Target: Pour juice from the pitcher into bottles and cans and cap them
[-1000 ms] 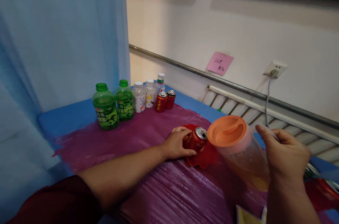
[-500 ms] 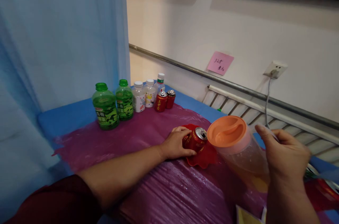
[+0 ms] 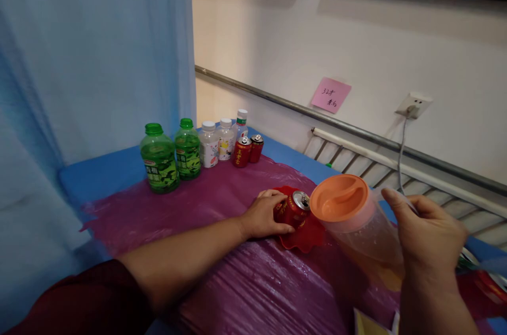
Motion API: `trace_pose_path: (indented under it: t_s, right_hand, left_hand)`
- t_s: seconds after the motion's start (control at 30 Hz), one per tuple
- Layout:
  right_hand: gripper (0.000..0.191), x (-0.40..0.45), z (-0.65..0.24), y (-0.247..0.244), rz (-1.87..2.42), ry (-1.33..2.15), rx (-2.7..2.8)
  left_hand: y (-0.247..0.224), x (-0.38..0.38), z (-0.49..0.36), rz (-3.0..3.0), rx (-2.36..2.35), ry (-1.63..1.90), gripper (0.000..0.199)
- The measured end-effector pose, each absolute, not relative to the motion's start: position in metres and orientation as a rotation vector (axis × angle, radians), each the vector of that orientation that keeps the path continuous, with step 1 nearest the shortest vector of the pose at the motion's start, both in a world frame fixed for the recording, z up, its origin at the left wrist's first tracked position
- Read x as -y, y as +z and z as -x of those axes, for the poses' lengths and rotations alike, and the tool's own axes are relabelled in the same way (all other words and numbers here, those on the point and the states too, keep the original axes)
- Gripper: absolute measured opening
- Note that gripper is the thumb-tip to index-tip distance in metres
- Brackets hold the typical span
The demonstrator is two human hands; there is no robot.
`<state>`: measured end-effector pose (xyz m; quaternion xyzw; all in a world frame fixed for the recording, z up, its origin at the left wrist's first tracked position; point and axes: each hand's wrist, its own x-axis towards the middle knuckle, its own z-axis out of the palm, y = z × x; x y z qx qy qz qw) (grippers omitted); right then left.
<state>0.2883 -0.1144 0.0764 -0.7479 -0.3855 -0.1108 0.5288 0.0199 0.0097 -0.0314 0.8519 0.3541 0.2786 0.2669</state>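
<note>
My left hand [image 3: 266,214] is wrapped round a red drink can [image 3: 293,210], which leans to the right with its opened top toward the pitcher. Under the can lies a red wavy-edged mat [image 3: 303,240]. By its handle my right hand [image 3: 430,226] grips a clear plastic pitcher [image 3: 366,240] with an orange lid [image 3: 339,198]. The pitcher is tilted left, its lid close to the can's mouth, and it holds some yellowish liquid low down. Whether liquid is flowing between them I cannot tell.
Two green bottles [image 3: 159,160], several white-capped bottles [image 3: 209,146] and two red cans [image 3: 242,152] stand at the back left on purple plastic sheeting [image 3: 222,192]. More cans [image 3: 487,290] are at the right edge. A radiator [image 3: 356,158] and a plugged cable [image 3: 402,150] are behind.
Almost nothing differs. The whole view has shifted very slightly; both hands keep their holds on the can and the pitcher.
</note>
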Motion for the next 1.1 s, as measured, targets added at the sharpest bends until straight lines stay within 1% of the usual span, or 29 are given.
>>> trace_pose_path:
  t_s: [0.53,0.77,0.97,1.1]
  right_hand:
    - [0.054,0.1166,-0.2845,0.0788,1.795,-0.282,0.928]
    - [0.056,0.1159,-0.2860,0.0780,1.791,-0.262,0.912]
    - [0.055,0.1160,-0.2846,0.0788,1.798,-0.270,0.902]
    - [0.056,0.1156,-0.2873,0.0772,1.802,-0.257,0.898]
  left_hand:
    - [-0.0318,-0.0093,-0.0197,-2.293,-0.962,0.760,0.082]
    - [-0.0326,-0.0092,-0.0198,-2.293,-0.950,0.790,0.077]
    - [-0.0342,-0.0105,-0.0197,-2.283,-0.953,0.780,0.081]
    - [-0.0337,-0.0102,-0.0198,-2.288,-0.951,0.774,0.080]
